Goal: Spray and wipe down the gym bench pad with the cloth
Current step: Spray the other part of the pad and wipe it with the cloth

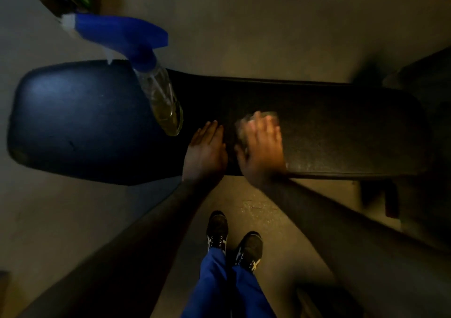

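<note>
- Black vinyl bench pad [329, 127] runs left to right in front of you; droplets show on its right section.
- Your right hand [262, 144] presses the cloth [244, 127] flat, blurred; wiping appears underway.
- Your left hand [206, 150] rests open, empty, just beside it.
- Spray bottle [156, 83] stands on the pad's left part, which looks unwiped.

Single head view, looking steeply down from above, close over bench pad [317, 127] spanning 9 to 3 o'clock; floor [244, 24] toward 12, own shoes [234, 239] at 6.
</note>
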Available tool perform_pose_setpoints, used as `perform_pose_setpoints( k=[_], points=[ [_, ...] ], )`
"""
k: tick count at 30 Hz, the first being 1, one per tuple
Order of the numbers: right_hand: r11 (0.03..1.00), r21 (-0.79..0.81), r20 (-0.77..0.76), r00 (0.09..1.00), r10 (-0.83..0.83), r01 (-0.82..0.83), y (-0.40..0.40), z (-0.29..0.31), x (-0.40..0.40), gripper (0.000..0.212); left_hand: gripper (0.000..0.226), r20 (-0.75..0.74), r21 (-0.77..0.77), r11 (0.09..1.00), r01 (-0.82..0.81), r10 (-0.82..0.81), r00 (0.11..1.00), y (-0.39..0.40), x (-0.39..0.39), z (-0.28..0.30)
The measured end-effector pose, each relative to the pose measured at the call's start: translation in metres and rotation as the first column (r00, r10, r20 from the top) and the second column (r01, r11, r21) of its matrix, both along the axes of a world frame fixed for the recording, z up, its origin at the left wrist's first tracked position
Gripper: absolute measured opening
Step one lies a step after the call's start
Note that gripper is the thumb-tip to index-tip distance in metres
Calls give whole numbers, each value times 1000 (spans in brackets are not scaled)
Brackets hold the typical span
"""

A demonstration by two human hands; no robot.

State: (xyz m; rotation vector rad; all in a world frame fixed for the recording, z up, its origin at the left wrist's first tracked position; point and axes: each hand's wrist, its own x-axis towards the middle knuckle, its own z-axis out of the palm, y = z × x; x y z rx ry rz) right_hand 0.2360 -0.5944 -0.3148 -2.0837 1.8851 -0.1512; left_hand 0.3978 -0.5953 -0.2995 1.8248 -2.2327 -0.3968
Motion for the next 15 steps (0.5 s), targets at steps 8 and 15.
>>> perform_pose_setpoints(
  k=[8, 15],
  points=[
    [958, 33, -38, 958, -284, 285, -9, 7, 27, 76, 30, -174, 56, 961, -269, 275, 946, 28, 28, 30],
    [977, 19, -56, 976, -210, 212, -31, 3, 38, 69, 24, -383, 73, 837, -543, 526, 759, 20, 55, 45]
  ],
)
